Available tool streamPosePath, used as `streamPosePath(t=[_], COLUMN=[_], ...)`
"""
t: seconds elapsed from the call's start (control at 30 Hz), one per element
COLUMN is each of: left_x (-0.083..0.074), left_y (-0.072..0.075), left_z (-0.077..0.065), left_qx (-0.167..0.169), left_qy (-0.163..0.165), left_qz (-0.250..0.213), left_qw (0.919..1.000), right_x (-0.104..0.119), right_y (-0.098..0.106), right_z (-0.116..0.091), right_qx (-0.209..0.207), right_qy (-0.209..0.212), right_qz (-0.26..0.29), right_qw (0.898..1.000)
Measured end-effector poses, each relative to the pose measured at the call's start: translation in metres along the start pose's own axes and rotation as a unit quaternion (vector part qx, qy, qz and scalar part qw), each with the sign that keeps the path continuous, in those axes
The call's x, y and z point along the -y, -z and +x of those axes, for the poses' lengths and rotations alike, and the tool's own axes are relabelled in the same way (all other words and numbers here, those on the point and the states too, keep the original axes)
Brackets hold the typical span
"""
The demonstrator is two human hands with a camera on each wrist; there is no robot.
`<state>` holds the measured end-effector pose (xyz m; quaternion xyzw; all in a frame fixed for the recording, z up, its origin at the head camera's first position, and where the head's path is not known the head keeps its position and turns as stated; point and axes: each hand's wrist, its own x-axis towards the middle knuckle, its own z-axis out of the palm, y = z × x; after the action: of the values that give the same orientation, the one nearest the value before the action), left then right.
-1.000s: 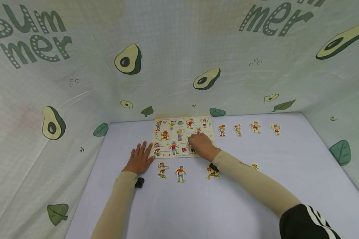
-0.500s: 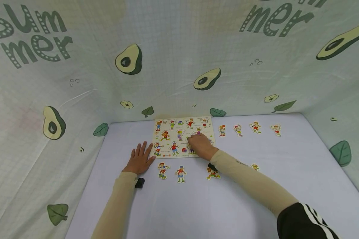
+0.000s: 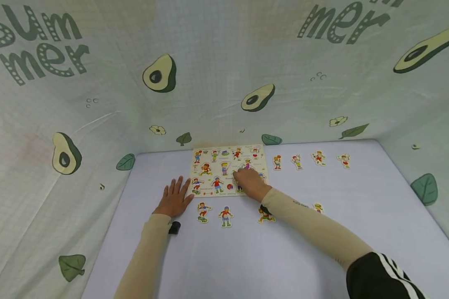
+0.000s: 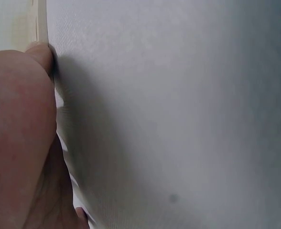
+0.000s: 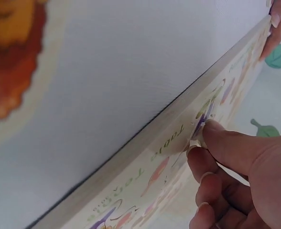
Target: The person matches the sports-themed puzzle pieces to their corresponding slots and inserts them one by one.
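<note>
A cream puzzle board (image 3: 205,179) with printed sports figures lies at the back of the white table. My right hand (image 3: 251,182) is over its lower right part. In the right wrist view, thumb and index finger pinch a small figure-shaped puzzle piece (image 5: 201,121) with purple on it, at the board's surface; the other fingers curl beneath. The hand covers part of that piece in the head view. My left hand (image 3: 172,201) rests flat with spread fingers at the board's left edge. In the left wrist view, its thumb (image 4: 21,119) reaches the board's side (image 4: 42,19).
Loose puzzle pieces lie around: a skateboarder (image 3: 203,212) and a roller skater (image 3: 226,216) before the board, a runner (image 3: 265,215) near the right wrist, a yellow-capped figure (image 3: 318,207) partly behind the forearm. Several more, including a ball player (image 3: 318,158), line up right of the board.
My right hand and forearm have shifted very slightly left, still at the same piece on the board. The left hand keeps its place.
</note>
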<state>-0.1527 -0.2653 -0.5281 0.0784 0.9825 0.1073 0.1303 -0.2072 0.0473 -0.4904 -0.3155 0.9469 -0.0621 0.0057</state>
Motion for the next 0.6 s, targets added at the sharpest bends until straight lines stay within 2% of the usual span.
streamPosePath(t=[0.23,0.43,0.6], left_x=[0.004,0.005,0.002], left_y=[-0.003,-0.005,-0.003], left_z=[0.003,0.004,0.002], left_qx=[0.008,0.007,0.005], left_qy=[0.001,0.002,0.0], left_qz=[-0.003,-0.003,-0.006], left_qw=[1.0,1.0,1.0], right_x=[-0.002,-0.007,-0.016], right_y=[0.005,0.013,0.022], right_z=[-0.012,-0.039,-0.064], right_qx=[-0.003,-0.032,-0.074], right_qy=[-0.013,-0.026,-0.029], right_qz=[0.008,0.041,0.054], right_qw=[1.0,0.998,0.995])
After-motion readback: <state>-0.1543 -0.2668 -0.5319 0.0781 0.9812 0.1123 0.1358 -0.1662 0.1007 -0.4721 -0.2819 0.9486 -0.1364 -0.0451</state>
